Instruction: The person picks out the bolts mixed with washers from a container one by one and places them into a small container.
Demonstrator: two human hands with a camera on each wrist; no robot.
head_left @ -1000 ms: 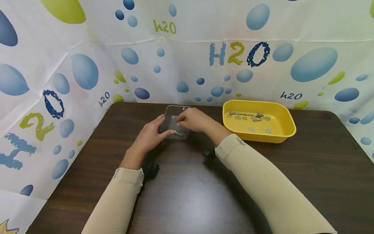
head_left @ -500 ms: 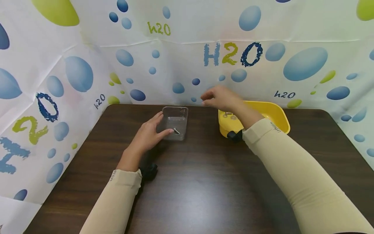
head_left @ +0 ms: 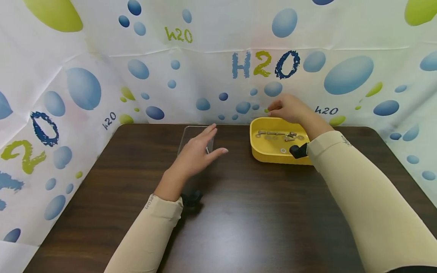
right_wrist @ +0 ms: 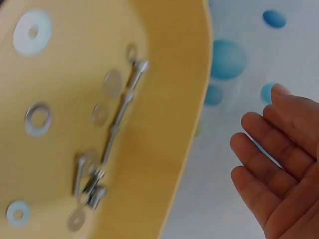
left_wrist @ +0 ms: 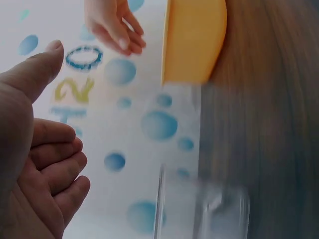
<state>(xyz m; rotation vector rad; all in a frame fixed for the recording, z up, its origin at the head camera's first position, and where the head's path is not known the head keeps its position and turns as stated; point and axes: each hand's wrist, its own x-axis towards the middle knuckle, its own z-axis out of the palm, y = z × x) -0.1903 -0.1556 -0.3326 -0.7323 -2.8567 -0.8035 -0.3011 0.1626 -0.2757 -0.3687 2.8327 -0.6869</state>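
Observation:
My left hand [head_left: 196, 153] hovers over the clear plastic box [head_left: 186, 137], thumb spread from straight fingers, holding nothing. It hides much of the box; a small metal piece shows beside the thumb. Above the back of the yellow tub [head_left: 269, 156] is my right hand [head_left: 290, 110], its fingers loosely bent and, in the right wrist view, nothing in them. Inside the tub lie several metal bolts [right_wrist: 119, 117] and flat washers [right_wrist: 38, 119], the bolts partly in a row along one side.
Both containers stand at the back of the dark wooden table [head_left: 239, 212]. Right behind them hangs a white sheet [head_left: 211, 22] printed with blue and green drops. A black wrist device [head_left: 298, 151] overlaps the tub's front right in the head view.
My right hand has left the clear box and moved right to above the yellow tub. My left hand has risen and shifted from the box's side to over it.

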